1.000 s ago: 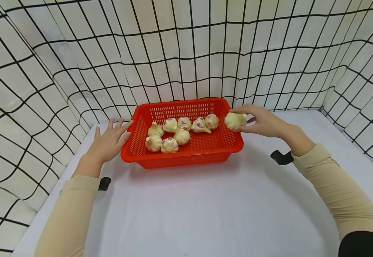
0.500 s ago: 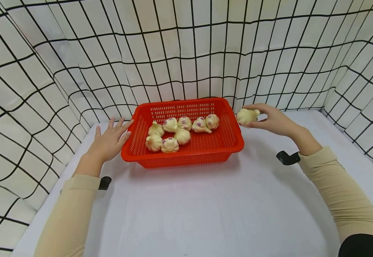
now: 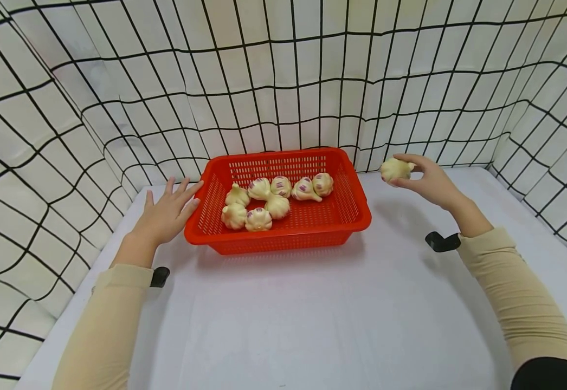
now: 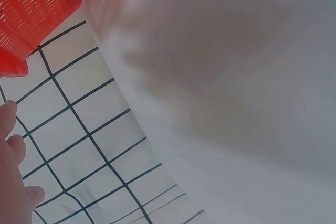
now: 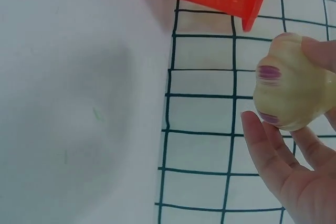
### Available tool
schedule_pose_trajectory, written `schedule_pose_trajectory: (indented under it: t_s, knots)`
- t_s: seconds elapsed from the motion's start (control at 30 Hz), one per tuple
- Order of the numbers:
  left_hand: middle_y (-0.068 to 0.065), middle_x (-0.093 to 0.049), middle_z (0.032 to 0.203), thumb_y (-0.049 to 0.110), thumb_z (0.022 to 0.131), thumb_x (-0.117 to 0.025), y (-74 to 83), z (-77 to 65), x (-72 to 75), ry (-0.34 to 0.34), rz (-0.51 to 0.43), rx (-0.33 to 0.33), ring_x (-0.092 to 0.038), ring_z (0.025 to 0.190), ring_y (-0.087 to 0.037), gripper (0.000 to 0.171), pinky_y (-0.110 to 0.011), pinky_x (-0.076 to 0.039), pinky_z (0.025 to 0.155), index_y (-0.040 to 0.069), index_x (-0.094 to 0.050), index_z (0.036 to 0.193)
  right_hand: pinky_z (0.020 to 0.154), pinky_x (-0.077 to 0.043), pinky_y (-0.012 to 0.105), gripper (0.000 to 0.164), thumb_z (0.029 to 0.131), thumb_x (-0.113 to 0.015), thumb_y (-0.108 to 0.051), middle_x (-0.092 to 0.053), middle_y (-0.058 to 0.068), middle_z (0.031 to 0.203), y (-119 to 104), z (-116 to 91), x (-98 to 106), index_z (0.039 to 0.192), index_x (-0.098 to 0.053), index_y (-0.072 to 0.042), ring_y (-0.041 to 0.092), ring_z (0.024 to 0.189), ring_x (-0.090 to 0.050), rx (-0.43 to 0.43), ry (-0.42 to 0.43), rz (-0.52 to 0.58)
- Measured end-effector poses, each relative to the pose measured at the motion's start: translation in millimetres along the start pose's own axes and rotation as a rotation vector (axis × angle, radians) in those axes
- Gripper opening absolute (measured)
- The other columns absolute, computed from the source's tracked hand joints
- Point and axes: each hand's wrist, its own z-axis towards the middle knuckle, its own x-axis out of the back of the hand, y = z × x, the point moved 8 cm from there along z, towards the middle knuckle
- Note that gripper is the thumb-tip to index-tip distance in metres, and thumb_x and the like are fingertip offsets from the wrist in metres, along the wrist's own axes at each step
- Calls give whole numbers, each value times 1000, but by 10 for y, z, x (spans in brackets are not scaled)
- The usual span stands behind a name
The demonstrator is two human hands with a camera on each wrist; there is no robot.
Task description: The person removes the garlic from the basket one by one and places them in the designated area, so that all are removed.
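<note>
A red plastic basket (image 3: 277, 243) with slotted walls holds several garlic bulbs (image 3: 277, 207), most of them grouped in its left half. To the right of the basket, my right hand (image 3: 430, 181) grips one pale garlic bulb (image 3: 395, 170) above the table. Purple streaks show on that garlic bulb (image 5: 289, 87) in the right wrist view, pinched between thumb and fingers. My left hand (image 3: 166, 214) lies with spread, straight fingers at the basket's left rim. The left wrist view catches only part of the left hand (image 4: 16, 166) below the basket's edge.
A white table (image 3: 283, 319) carries the basket. Black netting (image 3: 308, 81) over white walls stands close behind it and on both sides. Small black wrist devices (image 3: 442, 241) sit under both sleeves.
My right hand has carried the garlic bulb rightward, from over the basket's right rim to beyond it. The left hand and the basket stay in place.
</note>
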Motion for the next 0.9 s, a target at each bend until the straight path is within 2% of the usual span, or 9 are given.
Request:
schedule_pose_trajectory:
  t_s: [0.37,0.47,0.57,0.67,0.8,0.9]
  knots:
    - [-20,-12,169,57,108,-24,12,1,7,-5,5,-1,8,154,-44,68,-77,13,109,19,-24,165,96,-39,56,70,98,-71,-26,-38,21,156,276,8,104,157,-39,-6,42,134,-38,-40,73,22]
    - [-20,-12,169,57,108,-24,5,0,9,-4,-2,2,7,155,-43,69,-76,14,110,19,-24,165,94,-41,49,71,99,-70,-26,-34,21,158,370,16,110,159,-37,-7,42,135,-36,-69,77,53]
    - [-20,-12,169,57,108,-24,-7,-10,7,-2,-8,4,8,155,-43,69,-76,14,110,19,-24,165,93,-46,32,72,100,-69,-24,-30,22,160,476,41,102,160,-33,-8,34,133,-41,-98,81,133]
    - [-19,-11,169,57,108,-24,-10,-16,1,0,-6,1,8,155,-43,69,-76,14,110,19,-23,165,84,-50,15,71,101,-67,-19,-28,23,158,583,69,106,160,-31,-5,18,120,-50,-112,111,217]
    - [-19,-10,170,58,108,-23,-18,-11,-10,0,-3,-2,9,155,-42,69,-75,15,110,20,-22,165,79,-50,9,69,101,-66,-14,-29,24,156,693,93,121,159,-31,0,0,102,-49,-118,163,267]
    - [-19,-10,170,57,108,-24,-5,1,-2,-1,-5,1,9,155,-42,68,-75,16,110,19,-23,165,79,-49,9,68,101,-65,-12,-30,24,156,750,92,132,159,-31,1,-2,100,-48,-122,185,277]
